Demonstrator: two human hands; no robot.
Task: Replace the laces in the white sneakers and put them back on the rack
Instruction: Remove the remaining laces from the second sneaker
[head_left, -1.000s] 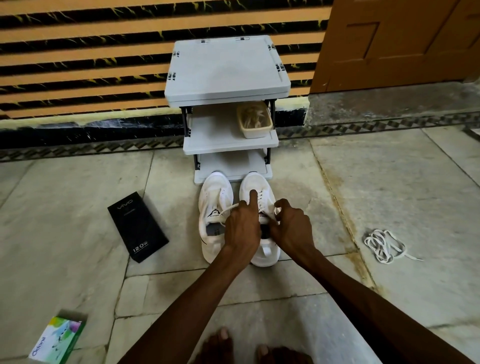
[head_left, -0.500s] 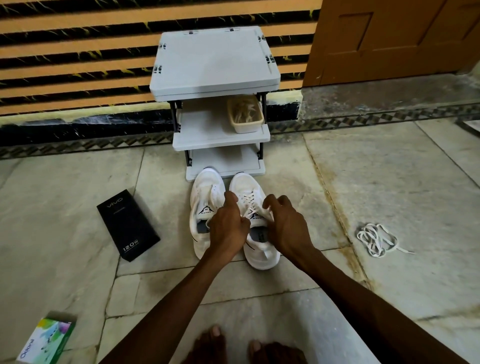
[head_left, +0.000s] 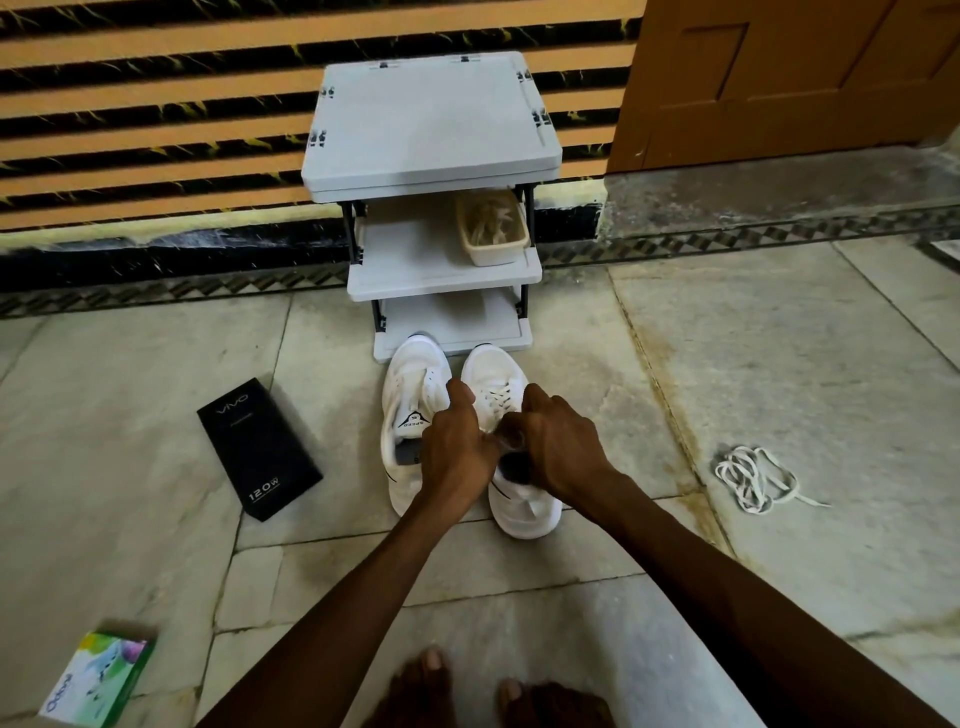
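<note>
Left grip (head_left: 457, 448) and right grip (head_left: 562, 446) pinch the lace (head_left: 494, 399) atop the right-hand sneaker (head_left: 524, 512).

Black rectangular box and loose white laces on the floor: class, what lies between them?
Head view: two white sneakers, left hand and right hand pinching one's lace.

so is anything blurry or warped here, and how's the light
Head view: wide-angle bend curves the wall stripes and floor border; light dim, corners darker, no glare; slight smear where left hand and right hand pinch the lace; black box lettering reads sharp.
</note>
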